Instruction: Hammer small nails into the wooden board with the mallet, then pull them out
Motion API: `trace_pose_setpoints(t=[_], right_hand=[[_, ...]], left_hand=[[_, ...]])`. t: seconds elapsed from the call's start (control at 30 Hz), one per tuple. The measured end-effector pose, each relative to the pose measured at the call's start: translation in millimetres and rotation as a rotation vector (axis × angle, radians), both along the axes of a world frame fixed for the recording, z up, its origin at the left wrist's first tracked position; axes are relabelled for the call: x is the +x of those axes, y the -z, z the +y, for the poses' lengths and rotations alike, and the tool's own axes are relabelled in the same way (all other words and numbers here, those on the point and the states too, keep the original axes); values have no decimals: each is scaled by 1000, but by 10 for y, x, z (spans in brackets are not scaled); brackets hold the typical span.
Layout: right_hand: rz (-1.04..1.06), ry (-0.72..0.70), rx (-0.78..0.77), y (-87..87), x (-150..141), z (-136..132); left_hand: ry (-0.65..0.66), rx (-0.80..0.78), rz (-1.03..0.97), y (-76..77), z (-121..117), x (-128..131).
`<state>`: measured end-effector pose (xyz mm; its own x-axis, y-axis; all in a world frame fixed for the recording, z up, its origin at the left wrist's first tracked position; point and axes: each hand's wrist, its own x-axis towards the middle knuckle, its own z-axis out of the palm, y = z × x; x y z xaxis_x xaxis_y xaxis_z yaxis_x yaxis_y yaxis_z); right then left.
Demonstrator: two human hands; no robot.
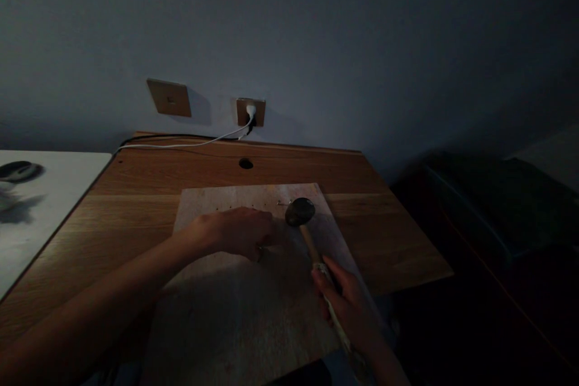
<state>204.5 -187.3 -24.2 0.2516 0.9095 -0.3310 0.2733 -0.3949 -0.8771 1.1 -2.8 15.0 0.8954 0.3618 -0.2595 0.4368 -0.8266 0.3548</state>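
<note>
A mallet with a dark, rounded head [300,211] and a pale wooden handle is gripped in my right hand [346,298], fingers wrapped round the handle. Its head is over the upper right part of a worn, pale wooden board [244,313]. On the board's left side, my left hand [237,230] is bent down with its fingers curled together. A small shiny bit shows by those fingertips, too dim to name. Beside the mallet head, a tiny nail-like piece [281,202] is on the board, and several small dark specks run along its far part.
The board rests on a brown wooden desk [389,241] with a cable hole [245,163]. Behind it, a white plug [251,111] sits in a wall socket, trailing cables. At left is a white surface [58,193] with a dark object; a dark bulky shape [497,205] is at right.
</note>
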Motion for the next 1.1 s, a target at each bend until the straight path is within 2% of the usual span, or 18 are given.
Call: trace_pose_setpoints(t=[0.13, 0.2, 0.4, 0.53, 0.73, 0.87, 1.1], right_hand=[[43, 2, 10, -8, -14, 11], [55, 2, 22, -6, -13, 6], [10, -34, 52, 59, 36, -13], [4, -71, 55, 84, 55, -12], [15, -55, 41, 70, 41, -17], [-2, -66, 46, 59, 40, 0], [-18, -128, 132, -136, -113, 248]], left_hand=[[26, -49, -92, 15, 67, 15], [-14, -95, -190, 53, 180, 3], [-334, -169, -537, 395, 583, -24], [-378, -104, -604, 562, 665, -34], [-330, -63, -545, 574, 643, -58], [-350, -76, -543, 568, 619, -62], [-432, -106, -564, 568, 591, -52]])
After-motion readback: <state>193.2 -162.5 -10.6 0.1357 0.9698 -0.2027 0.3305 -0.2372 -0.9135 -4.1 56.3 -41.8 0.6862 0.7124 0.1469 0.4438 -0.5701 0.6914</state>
